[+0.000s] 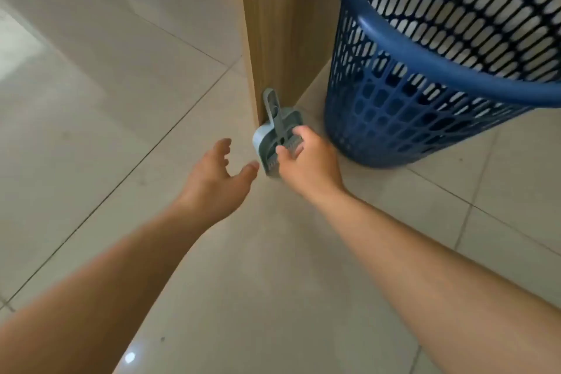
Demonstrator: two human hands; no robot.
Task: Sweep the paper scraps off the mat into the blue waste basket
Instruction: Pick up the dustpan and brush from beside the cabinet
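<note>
- Dustpan set [277, 136] (small grey-blue pan, brush nested in it) is seen propped on edge against the foot of the wooden panel [273, 39], handle up along the panel.
- Basket [425, 85] stands on the tiles just right of the panel foot, close beside the set; pale contents are visible through the mesh but cannot be identified.
- Right hand [306, 161]: thumb and fingers are curled around the set's lower right edge; a pinch is judged to be formed, though how firm it is cannot be told.
- Left hand [212, 182]: spread wide, nothing held; thumb tip lies just left of the pan's lower edge, contact uncertain.
- Mat and paper scraps: not in view, so position cannot be given; sweeping is judged not yet begun.
- Risk: brush may drop out of the pan when lifted, if only one part is gripped.
- Risk: the pan may slide along the smooth tile or tip away from the panel under a one-sided pinch.
- Risk: the basket may be knocked by the right forearm, given how close it stands to the panel foot.
</note>
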